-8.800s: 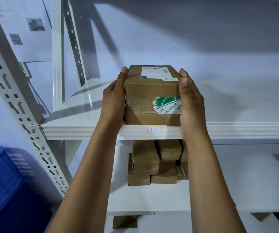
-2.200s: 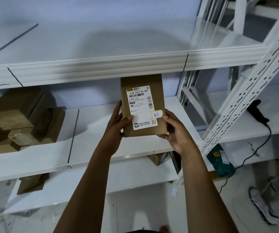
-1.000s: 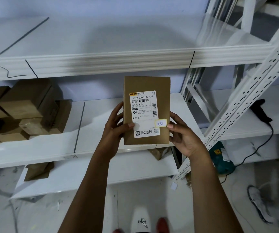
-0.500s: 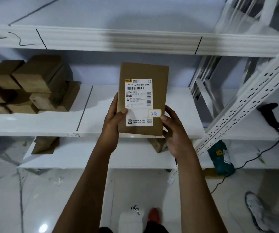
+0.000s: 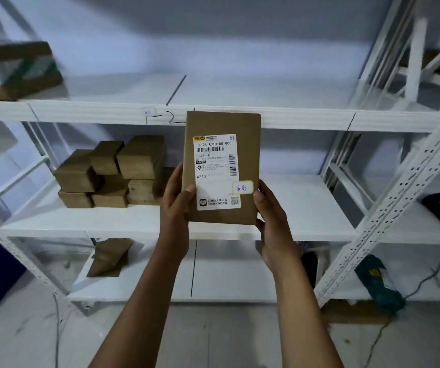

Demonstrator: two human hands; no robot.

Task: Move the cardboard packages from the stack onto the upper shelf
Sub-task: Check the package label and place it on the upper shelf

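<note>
So both hands, left hand and right hand, are clamped on the lower edges of the labelled cardboard package, held upright, long axis vertical, its top level with the upper shelf lip just behind it

Dim bluish light, wide-angle bending at edges, motion-blurred box at upper left.
</note>
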